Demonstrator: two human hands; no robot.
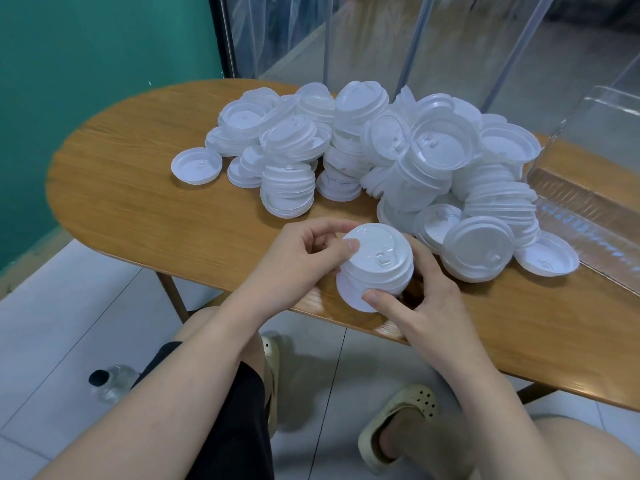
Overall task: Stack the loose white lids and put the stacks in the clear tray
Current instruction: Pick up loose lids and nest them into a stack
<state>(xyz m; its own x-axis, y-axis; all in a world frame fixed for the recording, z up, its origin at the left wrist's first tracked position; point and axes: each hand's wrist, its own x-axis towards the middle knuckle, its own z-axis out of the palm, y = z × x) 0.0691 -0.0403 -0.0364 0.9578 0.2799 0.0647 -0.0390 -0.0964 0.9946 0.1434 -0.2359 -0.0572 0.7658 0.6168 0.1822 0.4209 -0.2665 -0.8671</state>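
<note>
Head view:
L hand (304, 258): grip curled round the stack (375, 268) from its left side, thumb tip lying on the top lid's rim, fingers wrapped behind.
R hand (420, 299): grip curled on the stack's right & near side, thumb pressed to the lower lids, fingers round the far right.
Stack: several white lids nested dome-up, held between both hands over the counter's (138, 188) near edge; bottom lid sticks out wider toward the person. Top lid has a small raised square sip tab.
Pile (381, 150): loose lids plus short part-stacks heaped mid-counter to right; some dome-up, some rim-up, some tipped on edge.
Single lid (196, 165): rim-up, alone at the pile's left end, just beside it.
Lid by tray (547, 256): rim-up, flat on counter, touching the near-right part-stack.
Tray (588, 188): clear, at the counter's right end, just beside the pile; runs out of frame on the right. No lids seen inside the visible part.
Writing: no readable brand/label; the lids' moulded marks are too small to read.
Counter: wood-grain, rounded ends.
Bottle (110, 381): clear w/ dark cap, lying on the tiled floor lower left.
Feet: pale clogs (398, 424) under the counter.
Wall (86, 64): teal, left.
</note>
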